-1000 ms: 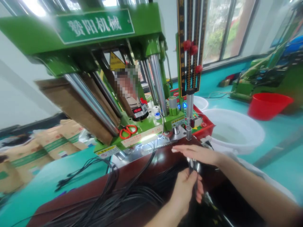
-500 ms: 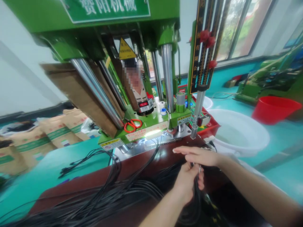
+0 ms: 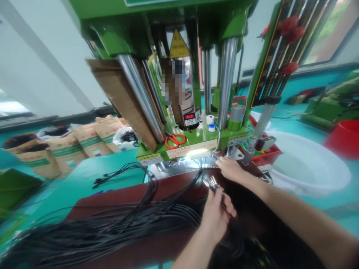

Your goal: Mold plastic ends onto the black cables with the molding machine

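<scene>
My left hand (image 3: 217, 213) is wrapped around a small bundle of black cables (image 3: 223, 201). Their bare metal ends (image 3: 211, 182) stick up past the thumb and fan out a little. Reaching over the front of the green press, my right hand (image 3: 230, 169) is at the metal plate (image 3: 182, 163) below the lit strip. Its fingers are curled together, and whatever lies between them is hidden. More black cables (image 3: 193, 181) run from this plate down to a large pile of cables (image 3: 117, 228) on the dark red table (image 3: 112, 190).
Orange-handled scissors (image 3: 175, 141) and a blue-and-white tape roll (image 3: 212, 127) lie on the press bed (image 3: 193, 138). To the right are a white tub (image 3: 311, 160) and a red bucket (image 3: 342, 140). Paper sacks (image 3: 67, 149) line the left. A person is partly visible behind the press.
My right hand has left the cable ends by my left hand and moved forward to the press plate. My left hand keeps its cables, whose ends now show. The view has shifted left.
</scene>
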